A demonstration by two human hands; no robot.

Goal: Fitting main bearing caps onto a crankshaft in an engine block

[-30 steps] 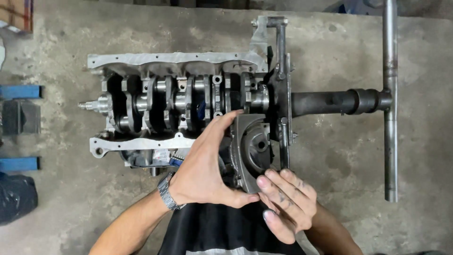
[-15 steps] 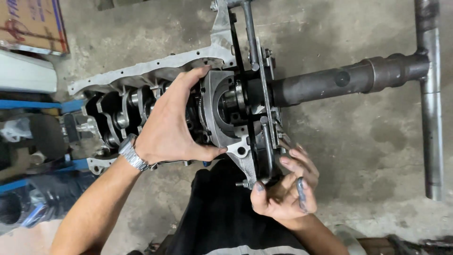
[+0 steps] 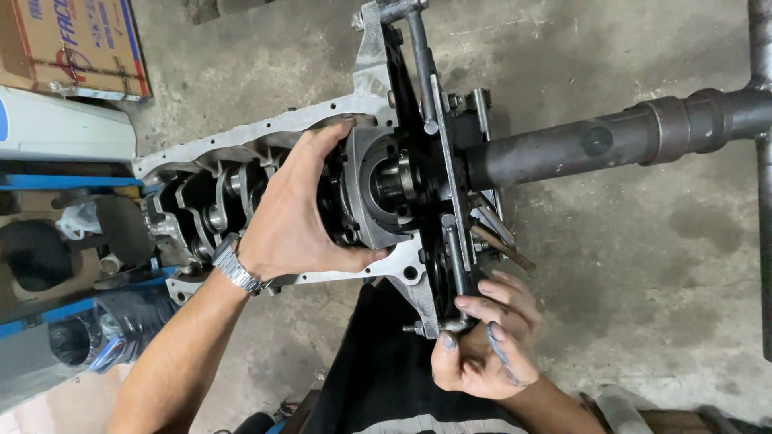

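The right hand's (image 3: 482,345) grip is pressed together, fingertips pinching a small bolt (image 3: 450,325) at the lower corner of the steel mount plate (image 3: 450,201); its fingers are smeared with dark grease. Just left of it lies the dark apron (image 3: 394,378) the person wears. The left hand (image 3: 297,217), a metal watch (image 3: 237,269) on its wrist, is spread wide, thumb low and fingers high, clasping the round rear seal housing (image 3: 386,189) at the end of the engine block (image 3: 241,149). The block lies on its side, open face to the camera, with the crankshaft (image 3: 213,205) showing in its bearings to the left of that hand. The block's end is fixed against the mount plate, which stands on edge between block and stand. From the plate a thick dark tube (image 3: 595,145) runs right to a vertical post (image 3: 764,177) at the frame's edge; a thin rusty rod (image 3: 503,249) juts out below the tube. Underneath is stained concrete floor (image 3: 643,265). At far left sit blue shelving (image 3: 56,181) with dark parts and, further off, a cardboard box (image 3: 72,48).
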